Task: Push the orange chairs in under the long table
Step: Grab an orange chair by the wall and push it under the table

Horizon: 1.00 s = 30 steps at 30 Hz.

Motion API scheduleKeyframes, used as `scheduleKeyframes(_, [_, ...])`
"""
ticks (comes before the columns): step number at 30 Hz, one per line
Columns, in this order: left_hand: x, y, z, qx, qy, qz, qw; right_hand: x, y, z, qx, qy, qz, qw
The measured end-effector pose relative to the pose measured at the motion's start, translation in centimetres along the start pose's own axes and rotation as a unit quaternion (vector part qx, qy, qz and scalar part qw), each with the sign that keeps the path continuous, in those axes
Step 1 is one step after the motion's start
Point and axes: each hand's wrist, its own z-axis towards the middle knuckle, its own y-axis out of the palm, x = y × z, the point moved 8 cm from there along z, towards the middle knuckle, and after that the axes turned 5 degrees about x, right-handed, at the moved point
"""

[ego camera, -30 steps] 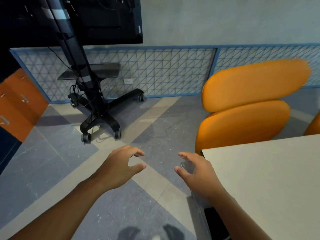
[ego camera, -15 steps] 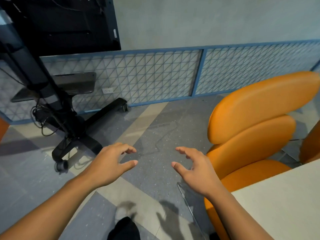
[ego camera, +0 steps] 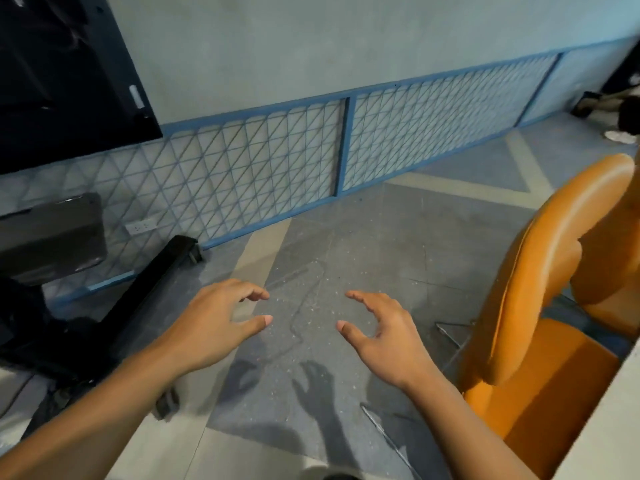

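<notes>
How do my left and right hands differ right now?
The left hand hovers by the black stand; the right hand hovers nearer the orange chair. The left forearm crosses the stand's base; the right forearm passes the chair's seat. Both are empty, fingers loosely curled, touching nothing.

We see a pale wall [ego camera: 311, 46], a blue lattice panel [ego camera: 242, 168] along its base, a grey and beige floor [ego camera: 398, 237], and a black screen [ego camera: 52, 81] on its stand [ego camera: 149, 282] at left.
</notes>
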Motion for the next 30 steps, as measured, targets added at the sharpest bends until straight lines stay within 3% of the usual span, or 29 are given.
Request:
scheduleKeyframes(17, [6.6,4.9,28.8,-0.11,0.155,0.024,0.981,7.4,-2.4,17.6,0.131,0.153,0.06,0.978])
scheduleKeyframes(30, [12.5,9.0,42.0,-0.187,0.272,0.021,0.944,11.7,-8.0,21.1,0.244,0.257,0.043,0.934])
